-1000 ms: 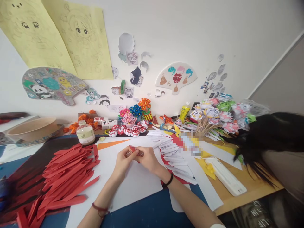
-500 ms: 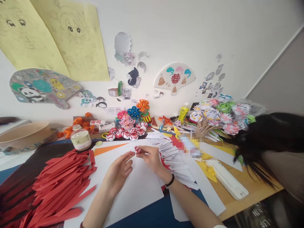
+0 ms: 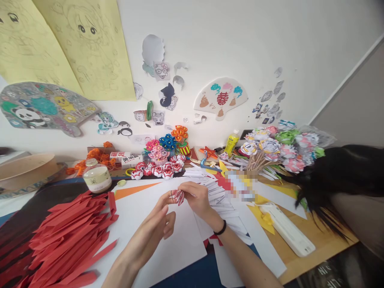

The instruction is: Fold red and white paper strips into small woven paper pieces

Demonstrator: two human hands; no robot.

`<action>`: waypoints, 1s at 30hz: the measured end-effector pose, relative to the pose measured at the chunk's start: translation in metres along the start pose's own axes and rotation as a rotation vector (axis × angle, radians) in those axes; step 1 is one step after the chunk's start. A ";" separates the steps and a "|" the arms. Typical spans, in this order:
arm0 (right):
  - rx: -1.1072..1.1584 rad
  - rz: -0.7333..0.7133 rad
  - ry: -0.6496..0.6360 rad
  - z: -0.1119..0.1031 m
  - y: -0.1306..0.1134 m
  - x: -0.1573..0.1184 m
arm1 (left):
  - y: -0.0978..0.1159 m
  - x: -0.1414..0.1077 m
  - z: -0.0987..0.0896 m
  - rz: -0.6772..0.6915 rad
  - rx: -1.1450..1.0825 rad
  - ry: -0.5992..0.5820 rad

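Below and slightly left of the frame's centre, a small red-and-white folded paper piece [image 3: 179, 198] was pinched in the fingertips of the right hand [image 3: 196, 197], its pleated end pointing down. That forearm slanted up from the lower right, a black band [image 3: 221, 228] round the wrist. From the lower left came the left hand [image 3: 157, 226], index finger stretched to the piece's left edge, the other fingers loosely bent and apart; whether that fingertip touched the paper, I could not tell.

Beneath both hands lay a large white sheet [image 3: 177, 252]. Red folded strips [image 3: 69, 240] were heaped at lower left, and white folded strips [image 3: 220, 196] fanned out just right of the right hand. Farther up stood a glass jar [image 3: 97, 180] and a row of red-and-white paper flowers [image 3: 157, 171]. Yellow drawings [image 3: 93, 60] hung on the pale wall [image 3: 240, 40] at upper left; another person's dark hair [image 3: 351, 168] showed at the right edge.
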State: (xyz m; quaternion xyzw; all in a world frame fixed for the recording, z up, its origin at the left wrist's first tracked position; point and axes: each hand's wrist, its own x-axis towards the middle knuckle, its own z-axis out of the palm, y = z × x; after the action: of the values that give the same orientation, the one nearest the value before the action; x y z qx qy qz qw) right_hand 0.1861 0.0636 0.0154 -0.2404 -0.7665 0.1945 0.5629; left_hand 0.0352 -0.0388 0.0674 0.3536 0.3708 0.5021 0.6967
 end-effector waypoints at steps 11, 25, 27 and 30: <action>-0.119 -0.071 -0.009 -0.007 0.003 0.000 | 0.001 -0.007 0.002 0.009 0.160 -0.041; -0.234 -0.135 -0.019 -0.012 0.006 0.001 | 0.001 -0.007 -0.002 0.011 0.201 -0.141; -0.244 -0.144 -0.009 -0.013 0.007 0.002 | 0.000 -0.008 -0.002 0.013 0.179 -0.152; -0.285 -0.173 0.012 -0.015 0.007 0.002 | -0.001 -0.008 -0.002 0.017 0.139 -0.173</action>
State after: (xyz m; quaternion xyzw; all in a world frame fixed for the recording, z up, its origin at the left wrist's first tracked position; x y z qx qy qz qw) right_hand 0.2008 0.0710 0.0172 -0.2518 -0.8010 0.0331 0.5421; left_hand 0.0323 -0.0469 0.0665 0.4462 0.3402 0.4485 0.6957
